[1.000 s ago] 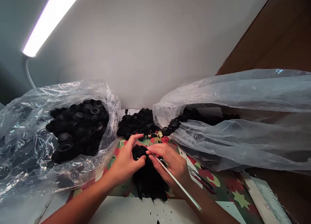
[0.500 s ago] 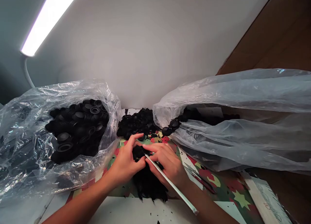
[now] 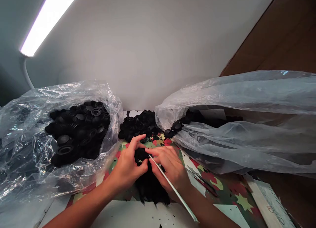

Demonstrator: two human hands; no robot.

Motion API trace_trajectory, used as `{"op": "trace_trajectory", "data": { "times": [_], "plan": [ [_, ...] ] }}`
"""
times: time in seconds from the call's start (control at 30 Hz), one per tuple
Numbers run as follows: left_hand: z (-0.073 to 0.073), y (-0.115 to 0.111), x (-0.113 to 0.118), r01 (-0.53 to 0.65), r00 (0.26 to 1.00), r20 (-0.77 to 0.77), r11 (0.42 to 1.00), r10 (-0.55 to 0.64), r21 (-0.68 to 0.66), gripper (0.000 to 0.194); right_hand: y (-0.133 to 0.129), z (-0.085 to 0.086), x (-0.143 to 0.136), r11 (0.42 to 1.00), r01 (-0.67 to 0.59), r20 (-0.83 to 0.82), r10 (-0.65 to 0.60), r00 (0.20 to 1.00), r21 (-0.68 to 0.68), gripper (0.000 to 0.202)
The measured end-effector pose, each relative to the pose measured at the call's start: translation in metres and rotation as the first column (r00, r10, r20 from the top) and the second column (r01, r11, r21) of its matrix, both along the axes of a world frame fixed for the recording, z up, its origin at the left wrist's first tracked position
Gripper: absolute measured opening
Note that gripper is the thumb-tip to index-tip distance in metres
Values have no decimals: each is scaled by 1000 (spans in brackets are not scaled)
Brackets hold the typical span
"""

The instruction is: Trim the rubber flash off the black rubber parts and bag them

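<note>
Our small, black, rubber-looking piece (image 3: 141, 155) sits between both hands, just below centre. Its outline is dark against the heap, so we can't tell which way it faces or how its long axis runs.

The slim white rod (image 3: 174, 189) reads clearly: long axis ten-thirty to four-thirty, tip at the piece, tail over our right forearm.

Left hand (image 3: 125, 162): grip curled in a C, thumb and fingers holding the piece between them, index finger reaching toward one o'clock. Right hand (image 3: 170, 168): grip closed in a pinch on the rod near its tip, index fingertip at the piece's edge.

Containers: at nine to ten o'clock, a crumpled clear plastic bag (image 3: 29, 117), mouth open, holding a mound of black round rubber-looking parts (image 3: 81, 134), some ringed, some ribbed. At two to three o'clock, a long cloudy plastic bag (image 3: 229, 149), more black pieces (image 3: 213, 119) inside, a few at its mouth.

Between the bags, at twelve, a loose black pile (image 3: 138, 124) on the table (image 3: 223, 196), which has a red, green and yellow patterned cover. Under our hands, a shaggy black heap (image 3: 151, 186) reaches the white sheet (image 3: 123, 213) at six. Thin, dark red-handled tool (image 3: 204, 185) at four.
</note>
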State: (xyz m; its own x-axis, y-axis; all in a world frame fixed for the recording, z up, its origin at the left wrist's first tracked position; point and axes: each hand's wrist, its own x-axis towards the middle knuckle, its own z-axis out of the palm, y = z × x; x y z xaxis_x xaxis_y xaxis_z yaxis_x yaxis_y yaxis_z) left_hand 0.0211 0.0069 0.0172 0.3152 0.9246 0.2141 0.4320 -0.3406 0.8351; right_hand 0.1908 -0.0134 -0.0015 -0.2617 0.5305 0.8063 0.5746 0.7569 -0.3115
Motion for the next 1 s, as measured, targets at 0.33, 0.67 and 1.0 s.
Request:
{"op": "trace_trajectory", "data": {
  "times": [0.33, 0.67, 1.0],
  "plan": [
    [9, 4, -9, 209, 932, 331, 964, -146, -165, 41, 24, -7, 31, 794, 45, -71, -110, 991, -606, 14],
    [-3, 12, -14, 158, 987, -36, 978, -155, 133, 40, 12, -2, 9, 771, -182, -288, -1, 958, -611, 8],
    [0, 18, -20, 195, 955, -284, 899, -83, 393, 41, 5, -7, -3, 745, -270, -456, -51, 889, -610, 16]
  ]
}}
